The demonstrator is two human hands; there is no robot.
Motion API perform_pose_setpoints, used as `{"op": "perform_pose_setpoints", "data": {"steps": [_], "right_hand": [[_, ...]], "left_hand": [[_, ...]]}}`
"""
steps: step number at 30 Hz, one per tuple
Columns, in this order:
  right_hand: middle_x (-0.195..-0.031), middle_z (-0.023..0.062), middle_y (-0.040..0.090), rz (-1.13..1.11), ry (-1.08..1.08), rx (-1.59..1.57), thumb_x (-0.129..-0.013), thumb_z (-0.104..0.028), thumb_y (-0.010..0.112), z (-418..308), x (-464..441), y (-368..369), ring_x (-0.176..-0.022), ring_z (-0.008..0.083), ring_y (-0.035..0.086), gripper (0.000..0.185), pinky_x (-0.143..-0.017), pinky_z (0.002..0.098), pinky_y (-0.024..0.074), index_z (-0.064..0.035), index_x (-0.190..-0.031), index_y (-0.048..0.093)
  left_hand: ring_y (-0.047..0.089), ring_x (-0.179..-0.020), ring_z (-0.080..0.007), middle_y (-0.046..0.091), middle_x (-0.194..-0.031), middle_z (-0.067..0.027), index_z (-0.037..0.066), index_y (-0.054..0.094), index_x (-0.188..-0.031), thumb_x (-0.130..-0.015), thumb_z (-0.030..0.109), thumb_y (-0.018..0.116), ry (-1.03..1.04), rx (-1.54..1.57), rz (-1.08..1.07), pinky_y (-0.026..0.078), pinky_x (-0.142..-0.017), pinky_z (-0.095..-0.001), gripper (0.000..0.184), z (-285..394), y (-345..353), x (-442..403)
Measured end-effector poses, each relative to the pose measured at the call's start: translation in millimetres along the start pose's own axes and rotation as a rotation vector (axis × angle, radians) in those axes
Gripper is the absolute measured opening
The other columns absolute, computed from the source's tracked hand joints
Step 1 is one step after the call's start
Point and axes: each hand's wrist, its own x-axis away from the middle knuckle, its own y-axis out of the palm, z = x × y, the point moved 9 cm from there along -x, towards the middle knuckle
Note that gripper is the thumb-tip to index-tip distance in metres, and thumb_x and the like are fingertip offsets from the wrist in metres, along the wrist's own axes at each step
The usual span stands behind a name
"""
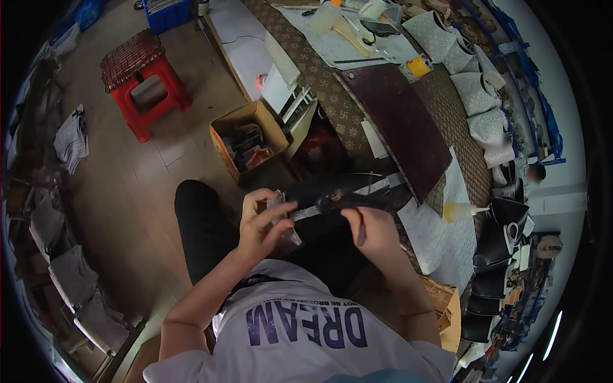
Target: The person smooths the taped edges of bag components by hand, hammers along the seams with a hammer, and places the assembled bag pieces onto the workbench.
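Observation:
Above my lap, my left hand (265, 223) has its fingers curled around a small light-coloured piece (292, 235), which shows between and below them. My right hand (373, 231) is closed, thumb side up, with a dark slim item (362, 234) at its fingers; what it is stays unclear. Between the hands is a dark, blurred object (329, 203) beside a pale strip (377, 186) that runs toward the table edge.
A cardboard box (220, 137) of small items stands ahead, with a red stool (172, 89) beyond it. At the right, the patterned table (345, 121) bears a dark red board (402, 121), a glue bottle (456, 212) and grey and black pieces.

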Motion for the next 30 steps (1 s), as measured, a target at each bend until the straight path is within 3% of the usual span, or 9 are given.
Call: {"op": "perform_pose_setpoints", "data": {"steps": [2,5,9,10,15,19,23,26,30], "right_hand": [[-0.095,0.0121,0.067,0.214,-0.082,-0.192,-0.094,-0.004,0.063,-20,-1,-24,-0.076,0.0211,0.065,0.014,-0.069,0.0243,0.0502,0.0015,-0.107,0.063],[-0.092,0.009,0.065,0.217,-0.052,-0.387,-0.094,-0.006,0.064,0,21,5,-0.073,0.0115,0.062,0.017,-0.068,0.0217,0.0488,0.0002,-0.11,0.063],[-0.099,0.0109,0.067,-0.126,0.031,-0.069,-0.093,-0.008,0.065,-24,-1,16,-0.072,0.0254,0.066,0.018,-0.064,0.0253,0.0494,-0.0066,-0.111,0.064],[-0.099,0.0106,0.067,-0.05,-0.174,0.121,-0.094,-0.008,0.064,-42,-7,3,-0.072,0.0253,0.066,0.018,-0.064,0.0251,0.0495,-0.007,-0.112,0.065],[-0.084,0.01,0.065,0.029,0.072,-0.352,-0.098,-0.02,0.062,-17,8,19,-0.061,0.0176,0.065,0.022,-0.059,0.0267,0.0507,-0.0087,-0.116,0.062],[-0.068,0.0091,0.061,-0.122,0.007,0.151,-0.099,-0.025,0.06,-12,-16,7,-0.051,0.0186,0.063,0.022,-0.053,0.0312,0.0497,-0.0097,-0.114,0.064],[-0.083,0.0152,0.066,0.402,-0.08,-0.099,-0.097,-0.019,0.062,-12,-4,-40,-0.071,0.0276,0.068,0.022,-0.065,0.0302,0.0534,-0.0076,-0.115,0.063],[-0.092,0.0207,0.065,-0.027,-0.091,-0.002,-0.095,-0.019,0.063,1,5,11,-0.083,0.0376,0.065,0.026,-0.069,0.0357,0.0534,-0.0021,-0.114,0.061],[-0.078,0.0215,0.066,0.178,0.094,0.183,-0.095,-0.025,0.063,55,3,-23,-0.072,0.042,0.065,0.025,-0.062,0.0474,0.0516,-0.0012,-0.088,0.064]], "left_hand": [[0.038,-0.136,-0.0375,0.031,-0.149,-0.0176,0.009,0.035,-0.151,-0.063,0.031,0.092,-0.023,0.063,-0.127,0.035,-0.111,-0.0443,0.107,3,-3,0],[0.017,-0.149,-0.0405,0.012,-0.162,-0.0224,0.0,-0.005,-0.155,-0.061,0.027,0.093,-0.077,0.014,-0.371,0.02,-0.12,-0.0477,0.138,4,14,3],[0.019,-0.148,-0.0402,0.017,-0.16,-0.0232,0.0,-0.004,-0.155,-0.06,0.024,0.093,-0.145,0.02,-0.373,0.023,-0.12,-0.0449,0.138,9,32,-2],[0.019,-0.148,-0.04,0.017,-0.16,-0.0233,0.0,-0.004,-0.155,-0.06,0.023,0.093,-0.145,0.022,-0.358,0.023,-0.12,-0.0444,0.138,11,33,-4],[0.022,-0.148,-0.0386,0.014,-0.162,-0.0213,0.005,-0.01,-0.156,-0.058,0.021,0.095,-0.142,0.004,-0.349,0.027,-0.118,-0.0422,0.144,10,29,-4],[0.022,-0.147,-0.0397,0.017,-0.16,-0.0234,0.0,-0.006,-0.155,-0.059,0.022,0.093,-0.127,-0.007,-0.373,0.026,-0.119,-0.0432,0.139,14,30,-8],[0.022,-0.147,-0.0404,0.018,-0.16,-0.0242,-0.002,-0.003,-0.155,-0.061,0.022,0.092,-0.077,-0.015,-0.352,0.026,-0.119,-0.0446,0.135,15,29,-7],[0.021,-0.148,-0.0389,0.014,-0.161,-0.0229,-0.001,-0.003,-0.155,-0.059,0.021,0.094,-0.098,-0.057,-0.377,0.025,-0.12,-0.0429,0.138,13,32,-6],[0.021,-0.147,-0.0436,0.013,-0.16,-0.0268,0.0,0.006,-0.156,-0.061,0.023,0.092,-0.093,-0.045,-0.396,0.026,-0.118,-0.0473,0.13,20,33,-8]]}}
